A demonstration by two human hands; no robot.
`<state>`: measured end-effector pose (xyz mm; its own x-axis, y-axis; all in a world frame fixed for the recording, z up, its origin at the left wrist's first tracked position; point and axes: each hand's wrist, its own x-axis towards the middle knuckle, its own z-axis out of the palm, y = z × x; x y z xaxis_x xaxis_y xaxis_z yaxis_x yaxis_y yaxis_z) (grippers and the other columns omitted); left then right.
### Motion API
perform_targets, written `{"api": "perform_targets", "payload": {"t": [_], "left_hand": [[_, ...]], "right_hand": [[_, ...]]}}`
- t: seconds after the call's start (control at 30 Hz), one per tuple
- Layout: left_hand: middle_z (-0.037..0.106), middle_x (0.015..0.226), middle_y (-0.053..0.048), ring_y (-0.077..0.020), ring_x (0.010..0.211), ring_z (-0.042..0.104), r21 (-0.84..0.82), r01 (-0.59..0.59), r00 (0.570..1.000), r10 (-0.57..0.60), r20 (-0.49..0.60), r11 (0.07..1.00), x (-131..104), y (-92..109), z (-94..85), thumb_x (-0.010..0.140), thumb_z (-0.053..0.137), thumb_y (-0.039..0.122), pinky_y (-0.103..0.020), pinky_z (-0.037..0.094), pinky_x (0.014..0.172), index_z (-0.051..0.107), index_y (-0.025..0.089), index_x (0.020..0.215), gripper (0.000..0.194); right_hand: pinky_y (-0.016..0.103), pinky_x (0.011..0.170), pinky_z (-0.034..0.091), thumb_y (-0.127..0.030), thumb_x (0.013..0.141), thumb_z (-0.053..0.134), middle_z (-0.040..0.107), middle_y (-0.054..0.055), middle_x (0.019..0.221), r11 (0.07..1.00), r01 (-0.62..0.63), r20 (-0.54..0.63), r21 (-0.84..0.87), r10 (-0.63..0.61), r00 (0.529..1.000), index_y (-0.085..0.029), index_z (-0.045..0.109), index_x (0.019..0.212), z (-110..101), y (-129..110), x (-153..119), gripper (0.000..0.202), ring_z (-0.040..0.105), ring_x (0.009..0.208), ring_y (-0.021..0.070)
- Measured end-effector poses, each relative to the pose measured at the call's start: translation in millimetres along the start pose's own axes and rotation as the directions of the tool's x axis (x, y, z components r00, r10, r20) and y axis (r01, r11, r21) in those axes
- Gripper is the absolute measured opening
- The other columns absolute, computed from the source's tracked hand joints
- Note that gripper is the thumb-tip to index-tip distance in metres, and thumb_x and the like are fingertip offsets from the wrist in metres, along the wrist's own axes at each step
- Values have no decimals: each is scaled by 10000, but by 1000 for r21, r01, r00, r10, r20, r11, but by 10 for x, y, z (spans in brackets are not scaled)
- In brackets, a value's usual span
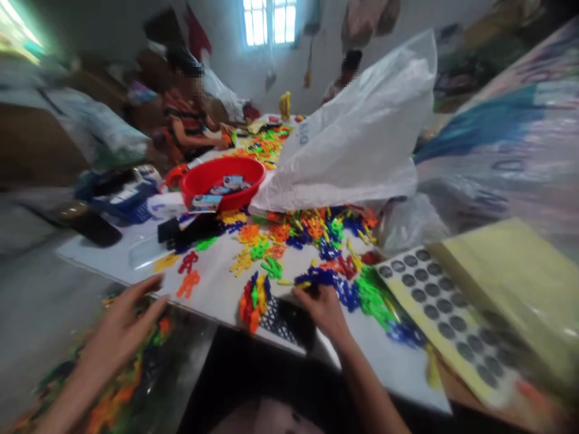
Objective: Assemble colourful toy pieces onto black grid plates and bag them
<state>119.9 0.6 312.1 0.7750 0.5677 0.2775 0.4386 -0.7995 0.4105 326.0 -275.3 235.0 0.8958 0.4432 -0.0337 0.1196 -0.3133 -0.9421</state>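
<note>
My left hand (pixel 129 316) hovers at the table's near left edge with thumb and fingers apart, holding nothing. Close beyond its fingertips lie an orange toy figure (pixel 189 283), a red one (pixel 188 262) and a yellow one (pixel 166 262). My right hand (pixel 326 310) has its fingers closed at a cluster of dark blue plastic figures (pixel 316 277), with a thin yellow piece beside the fingertips. Between the hands, a row of mixed-colour figures (pixel 254 301) rests on a black perforated holder (pixel 278 319). Green figures (pixel 373 295) lie right of my right hand.
A red basin (pixel 190 184) with printed cards stands behind the figures. A white plastic bag (pixel 348 144) rises at the back. On the right is a sheet of round grey discs (pixel 420 274). A blue basket (pixel 136 208) sits at left. A co-worker (pixel 185 120) sits beyond.
</note>
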Motion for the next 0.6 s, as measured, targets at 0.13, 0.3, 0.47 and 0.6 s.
{"api": "perform_targets", "payload": {"t": [0.13, 0.3, 0.47, 0.6], "left_hand": [[587, 1261, -116, -256, 1183, 527, -167, -330, 933, 348, 95, 929, 332, 925, 752, 890, 448, 445, -419, 408, 1013, 542, 171, 1216, 436], [616, 1197, -149, -290, 1166, 521, 48, -477, 850, 447, 278, 877, 382, 1384, 1248, 911, 439, 353, -507, 326, 1040, 596, 146, 1145, 349], [652, 958, -117, -254, 979, 578, 100, -382, 894, 340, 291, 919, 255, 1221, 1348, 931, 319, 245, -411, 431, 902, 638, 156, 956, 332], [647, 864, -122, -259, 867, 601, 68, -271, 935, 246, 254, 960, 267, 1204, 1408, 889, 300, 193, -419, 445, 831, 636, 219, 833, 342]], "right_hand": [[214, 474, 333, -366, 722, 613, 589, 11, 559, 992, -111, 34, -63, 113, 993, -133, 626, 641, 193, 216, -110, 246, 493, 525, 127], [203, 477, 346, -320, 747, 604, 592, -1, 563, 988, -151, 34, 20, 150, 988, -127, 633, 683, 454, 328, -157, 206, 489, 510, 115], [214, 432, 386, -319, 785, 565, 606, 4, 536, 995, 89, -6, -49, -89, 996, -175, 645, 690, 606, 178, -194, 190, 536, 461, 151], [235, 381, 408, -360, 777, 628, 565, 5, 448, 982, 153, -74, -106, -162, 984, -242, 655, 625, 577, 150, -213, 195, 543, 402, 178]]}}
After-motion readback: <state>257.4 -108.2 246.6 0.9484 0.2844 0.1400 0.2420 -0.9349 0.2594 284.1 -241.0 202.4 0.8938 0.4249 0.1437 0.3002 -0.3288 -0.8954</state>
